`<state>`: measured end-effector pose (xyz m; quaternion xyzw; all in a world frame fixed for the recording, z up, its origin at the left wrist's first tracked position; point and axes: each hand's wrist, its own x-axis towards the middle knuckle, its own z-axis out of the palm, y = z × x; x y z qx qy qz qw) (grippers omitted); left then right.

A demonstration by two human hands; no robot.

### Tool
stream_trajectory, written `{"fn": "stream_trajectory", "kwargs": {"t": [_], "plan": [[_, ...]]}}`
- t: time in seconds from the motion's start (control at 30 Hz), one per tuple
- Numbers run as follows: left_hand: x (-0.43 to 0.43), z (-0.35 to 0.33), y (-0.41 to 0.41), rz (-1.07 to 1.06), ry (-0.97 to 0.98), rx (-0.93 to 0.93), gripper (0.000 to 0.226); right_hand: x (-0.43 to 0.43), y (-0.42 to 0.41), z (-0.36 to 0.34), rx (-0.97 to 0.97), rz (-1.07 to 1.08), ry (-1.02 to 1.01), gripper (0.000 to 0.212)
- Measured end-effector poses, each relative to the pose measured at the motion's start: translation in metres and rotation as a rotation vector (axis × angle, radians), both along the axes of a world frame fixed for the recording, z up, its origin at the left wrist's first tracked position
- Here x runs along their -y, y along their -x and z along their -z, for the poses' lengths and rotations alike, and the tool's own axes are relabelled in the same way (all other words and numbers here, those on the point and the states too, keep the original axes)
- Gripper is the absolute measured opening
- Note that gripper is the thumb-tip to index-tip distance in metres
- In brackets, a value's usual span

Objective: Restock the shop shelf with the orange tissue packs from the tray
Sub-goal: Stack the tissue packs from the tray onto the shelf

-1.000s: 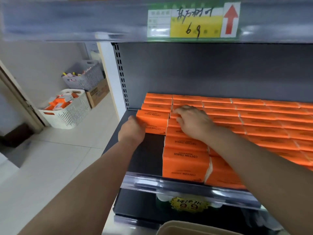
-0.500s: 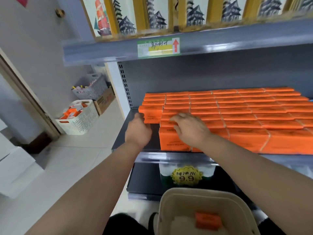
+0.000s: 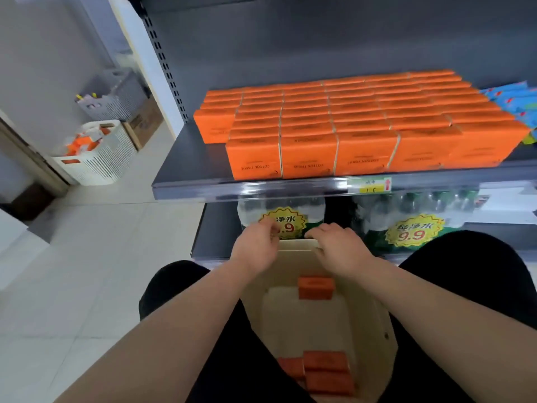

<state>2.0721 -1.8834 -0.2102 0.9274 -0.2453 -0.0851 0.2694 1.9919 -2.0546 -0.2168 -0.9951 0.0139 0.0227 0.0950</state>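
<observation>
Orange tissue packs fill the grey shelf in tight rows, and bare shelf remains at the front left. Below, between my knees, sits the cream tray. One orange pack lies near its far end and a few more packs lie at its near end. My left hand and my right hand hover at the tray's far rim with fingers loosely curled and nothing in them. The right fingertips touch the rim.
Water bottles with yellow 9.9 labels stand on the lower shelf behind my hands. Blue packs adjoin the orange rows on the right. A white basket, a grey basket and a cardboard box stand on the floor at left.
Both hands have left the packs on the shelf and dropped down to the tray's far rim. The view has tilted downward, so the tray and its packs now show.
</observation>
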Motion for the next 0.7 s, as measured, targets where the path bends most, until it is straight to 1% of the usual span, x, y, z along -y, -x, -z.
{"fn": "stream_trajectory", "kwargs": {"t": [0.1, 0.17, 0.27, 0.33, 0.47, 0.57, 0.7], "plan": [[0.004, 0.043, 0.019, 0.072, -0.139, -0.066, 0.029, 0.007, 0.026, 0.043, -0.135, 0.047, -0.053, 0.034], [0.001, 0.073, 0.03, 0.102, -0.264, -0.179, 0.03, 0.01, 0.045, 0.072, -0.272, 0.083, -0.093, 0.037], [-0.005, 0.11, 0.043, 0.176, -0.487, -0.328, 0.038, 0.008, 0.066, 0.115, -0.487, 0.087, -0.108, 0.04], [-0.004, 0.128, 0.05, 0.213, -0.574, -0.406, 0.04, 0.001, 0.071, 0.136, -0.567, 0.054, -0.101, 0.04], [0.002, 0.156, 0.056, 0.221, -0.654, -0.482, 0.039, -0.011, 0.072, 0.171, -0.651, 0.012, -0.085, 0.04], [0.005, 0.175, 0.058, 0.204, -0.669, -0.537, 0.038, -0.016, 0.07, 0.191, -0.685, 0.014, -0.057, 0.042], [0.002, 0.198, 0.059, 0.199, -0.68, -0.61, 0.037, -0.021, 0.062, 0.217, -0.718, -0.007, -0.068, 0.043]]}}
